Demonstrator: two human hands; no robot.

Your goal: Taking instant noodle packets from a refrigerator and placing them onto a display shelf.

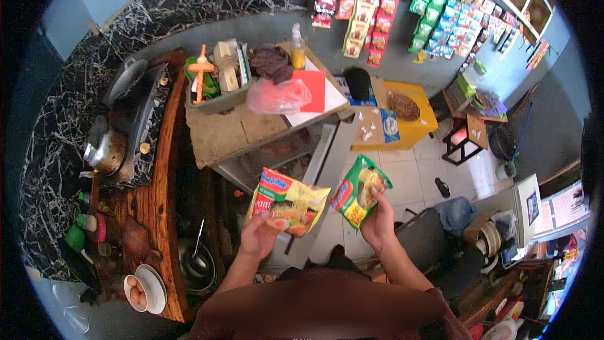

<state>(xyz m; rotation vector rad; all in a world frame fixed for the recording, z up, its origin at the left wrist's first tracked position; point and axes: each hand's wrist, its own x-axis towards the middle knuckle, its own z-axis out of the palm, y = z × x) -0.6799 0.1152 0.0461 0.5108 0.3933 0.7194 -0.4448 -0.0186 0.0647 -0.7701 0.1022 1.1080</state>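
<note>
My left hand [258, 237] grips a yellow and red packet of instant noodles [289, 204] by its lower left side, thumb across the front. In my right hand [379, 221] is a green and yellow packet of instant noodles [362, 190], pinched along its right side. Both packets look sealed, with pictures of noodles on their fronts. They are held up before my body, a small gap apart, the green one tilted. Below and behind them show the tiled floor and a table's edge.
Left, a wooden counter [165, 208] bears a gas stove [148, 132], a kettle [107, 154] and a bowl of eggs [134, 294]. Ahead, a table [217, 138] holds a grey bin [217, 106] and a pink plastic bag [279, 96]. Sachet strips [384, 16] hang on the far wall.
</note>
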